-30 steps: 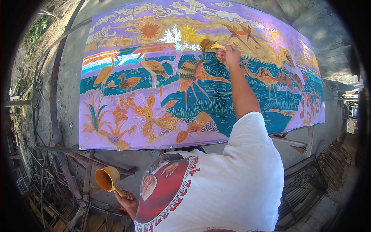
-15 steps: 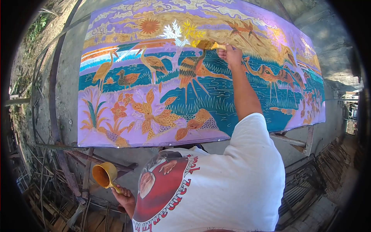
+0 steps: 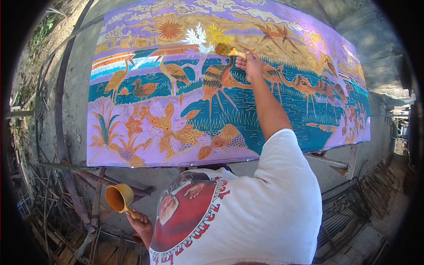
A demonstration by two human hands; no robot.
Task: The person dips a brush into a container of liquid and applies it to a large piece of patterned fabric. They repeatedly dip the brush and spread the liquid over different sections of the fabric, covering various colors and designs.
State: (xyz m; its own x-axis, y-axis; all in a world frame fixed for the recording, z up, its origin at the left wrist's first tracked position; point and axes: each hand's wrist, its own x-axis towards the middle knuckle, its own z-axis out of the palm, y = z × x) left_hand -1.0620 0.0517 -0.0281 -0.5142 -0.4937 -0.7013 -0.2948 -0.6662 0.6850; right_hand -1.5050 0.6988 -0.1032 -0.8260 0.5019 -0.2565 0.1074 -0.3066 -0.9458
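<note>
Nearest the camera is the person's white short-sleeved T-shirt (image 3: 274, 198), printed with a red panel and curved dark and red lettering. Beside it, low in the view, the left hand (image 3: 140, 224) has its fingers closed around the handle of a yellow plastic dipper (image 3: 120, 198). The dipper is held off the near edge of the cloth, its round mouth facing the camera and its inner wall stained orange-brown; how much liquid it holds cannot be told.

The large painted cloth (image 3: 198, 160) spreads beyond the T-shirt, with small pale dots along its near edge. Its near part shows orange flowers and leaves on lilac; farther in, orange wading birds stand against dark teal water with fine pale lines.

The right arm reaches across this water. Thumb and fingers of the right hand (image 3: 250, 65) grip the handle of a wide, flat brush (image 3: 226, 50) with a yellow handle and dark brown bristles. The brush points left over the golden-brown band, just above a dark-striped bird (image 3: 216, 81) and just below bright yellow leaves (image 3: 215, 33). White leaves (image 3: 193, 36) lie to the left of these, and an orange sun (image 3: 170, 30) farther left.

Beyond the golden band, lilac sky with pale, curling clouds fills the far edge. Grey ground (image 3: 84, 57) borders the cloth.
</note>
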